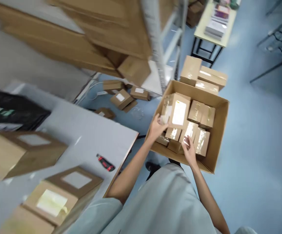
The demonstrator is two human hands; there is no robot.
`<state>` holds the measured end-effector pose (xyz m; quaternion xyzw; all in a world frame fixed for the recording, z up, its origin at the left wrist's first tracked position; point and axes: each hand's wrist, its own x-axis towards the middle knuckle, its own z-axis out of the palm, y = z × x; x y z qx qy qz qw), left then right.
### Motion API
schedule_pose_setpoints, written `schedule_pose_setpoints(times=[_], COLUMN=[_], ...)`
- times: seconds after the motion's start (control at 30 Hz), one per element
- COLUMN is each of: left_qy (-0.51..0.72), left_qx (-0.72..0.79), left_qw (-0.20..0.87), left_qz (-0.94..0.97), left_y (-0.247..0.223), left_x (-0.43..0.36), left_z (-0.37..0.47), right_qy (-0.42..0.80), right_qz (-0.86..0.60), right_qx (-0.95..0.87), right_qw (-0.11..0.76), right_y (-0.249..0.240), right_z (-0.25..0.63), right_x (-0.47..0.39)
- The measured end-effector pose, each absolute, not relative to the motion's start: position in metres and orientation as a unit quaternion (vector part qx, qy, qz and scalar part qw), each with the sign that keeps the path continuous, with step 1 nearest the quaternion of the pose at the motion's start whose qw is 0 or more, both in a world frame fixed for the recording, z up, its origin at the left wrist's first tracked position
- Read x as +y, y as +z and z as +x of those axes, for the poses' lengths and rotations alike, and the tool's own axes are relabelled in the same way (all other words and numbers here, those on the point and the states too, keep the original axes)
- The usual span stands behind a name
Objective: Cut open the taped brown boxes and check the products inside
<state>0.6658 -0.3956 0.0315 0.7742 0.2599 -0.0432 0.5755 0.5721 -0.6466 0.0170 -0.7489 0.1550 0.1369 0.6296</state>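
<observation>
A large open carton (220, 139) stands below me, holding several small brown boxes with shiny clear tape. My left hand (156, 127) reaches over the carton's left side, its fingers closed on the lower left edge of a small cardboard box (186, 112) with a white label. This box sits higher than those around it. My right hand (189, 151) is over the carton's near side, fingers apart and holding nothing. Its fingertips are close to a taped box (191, 128); whether they touch it I cannot tell.
At left is a grey table (82, 130) with a red and black box cutter (105, 163) and labelled cartons (74, 191). A metal shelf post (155, 42) rises beyond. Small boxes (122, 99) lie on the blue floor. More boxes (191, 70) stand behind the carton, near a pale table (204, 24).
</observation>
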Motion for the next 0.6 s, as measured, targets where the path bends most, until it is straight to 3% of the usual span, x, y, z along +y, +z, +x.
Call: schedule_pose_setpoints(times=[0.07, 0.17, 0.37, 0.6], left_qy=[-0.019, 0.074, 0.242, 0.449], left_qx=[0.258, 0.28, 0.452, 0.62], left_qw=[0.661, 0.686, 0.566, 0.352], left_qz=[0.705, 0.668, 0.646, 0.539], left_y=[0.058, 0.097, 0.151, 0.16], left_x=[-0.376, -0.347, -0.259, -0.191], left_z=[0.575, 0.45, 0.235, 0.009], right_qy=[0.147, 0.209, 0.419, 0.546], right_qz=[-0.759, -0.754, -0.666, -0.517], right_qx=[0.096, -0.037, -0.274, -0.472], right_qw=[0.627, 0.622, 0.552, 0.46], right_y=[0.038, 0.067, 0.098, 0.117], right_z=[0.559, 0.521, 0.409, 0.283], right_x=[-0.617, -0.563, -0.42, -0.283])
